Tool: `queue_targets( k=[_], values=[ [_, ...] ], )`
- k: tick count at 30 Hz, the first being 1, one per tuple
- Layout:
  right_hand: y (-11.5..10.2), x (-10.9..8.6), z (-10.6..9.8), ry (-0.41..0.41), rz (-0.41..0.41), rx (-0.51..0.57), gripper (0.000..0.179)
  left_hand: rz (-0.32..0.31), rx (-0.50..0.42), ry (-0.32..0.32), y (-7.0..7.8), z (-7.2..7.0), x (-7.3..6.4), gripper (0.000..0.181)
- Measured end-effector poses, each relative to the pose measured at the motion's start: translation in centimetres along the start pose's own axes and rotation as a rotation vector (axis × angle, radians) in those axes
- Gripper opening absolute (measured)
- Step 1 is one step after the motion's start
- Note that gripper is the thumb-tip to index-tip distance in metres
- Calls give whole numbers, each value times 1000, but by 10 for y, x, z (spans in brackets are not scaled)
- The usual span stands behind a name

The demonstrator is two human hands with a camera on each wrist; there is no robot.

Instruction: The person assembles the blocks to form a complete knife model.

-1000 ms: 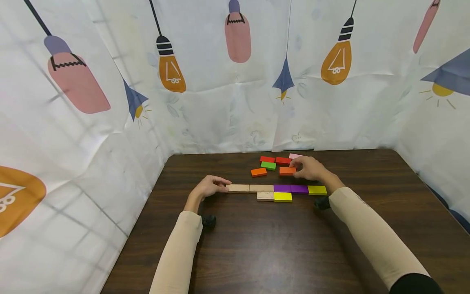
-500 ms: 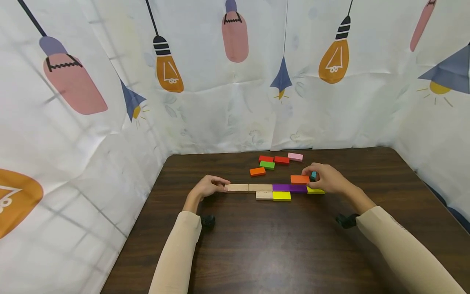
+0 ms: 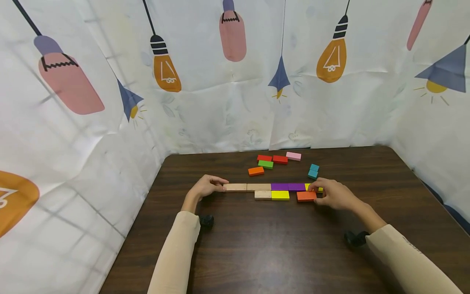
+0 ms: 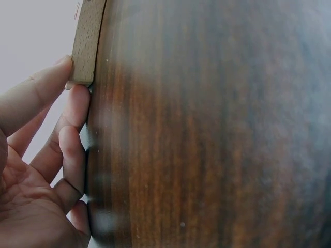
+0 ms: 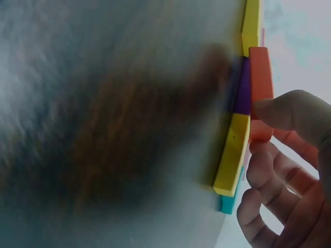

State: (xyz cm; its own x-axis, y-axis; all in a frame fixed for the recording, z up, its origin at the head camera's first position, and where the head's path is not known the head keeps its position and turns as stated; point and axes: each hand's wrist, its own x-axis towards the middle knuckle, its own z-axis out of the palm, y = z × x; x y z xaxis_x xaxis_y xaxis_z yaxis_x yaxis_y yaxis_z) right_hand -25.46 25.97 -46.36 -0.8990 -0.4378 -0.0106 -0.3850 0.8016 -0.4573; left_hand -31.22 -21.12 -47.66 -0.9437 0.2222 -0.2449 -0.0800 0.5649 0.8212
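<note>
In the head view, my left hand (image 3: 207, 186) holds the left end of a plain wooden block (image 3: 235, 187), thumb and finger at its corner. That block starts a row with a second plain block (image 3: 258, 187), two purple blocks (image 3: 288, 187) and a yellow block (image 3: 307, 186), partly covered by my fingers. In front of the row lie a shorter plain block (image 3: 262, 195) and a yellow block (image 3: 280, 196), end to end. My right hand (image 3: 335, 194) pinches a red-orange block (image 3: 306, 197) by its right end. A gap separates it from the front yellow block.
Behind the row lie two red blocks (image 3: 280, 159), a green block (image 3: 265, 165), an orange block (image 3: 256, 171) and a pink block (image 3: 293, 156). Two teal blocks (image 3: 313, 171) are behind the right hand. A printed cloth (image 3: 235, 118) rises beyond the dark table (image 3: 242, 253).
My right hand has carried the red-orange block from behind the row, over it, to its front right side. The teal blocks have come into full view. My left hand stays at the row's end.
</note>
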Motion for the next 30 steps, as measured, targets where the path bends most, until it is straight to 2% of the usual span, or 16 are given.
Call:
queue_targets(
  k=[18, 30],
  values=[
    [-6, 6, 12, 7, 42, -60, 33, 10, 4, -6, 1, 0, -1, 26],
    [-6, 9, 13, -6, 44, 2, 27, 18, -3, -4, -1, -1, 0, 26]
  ],
)
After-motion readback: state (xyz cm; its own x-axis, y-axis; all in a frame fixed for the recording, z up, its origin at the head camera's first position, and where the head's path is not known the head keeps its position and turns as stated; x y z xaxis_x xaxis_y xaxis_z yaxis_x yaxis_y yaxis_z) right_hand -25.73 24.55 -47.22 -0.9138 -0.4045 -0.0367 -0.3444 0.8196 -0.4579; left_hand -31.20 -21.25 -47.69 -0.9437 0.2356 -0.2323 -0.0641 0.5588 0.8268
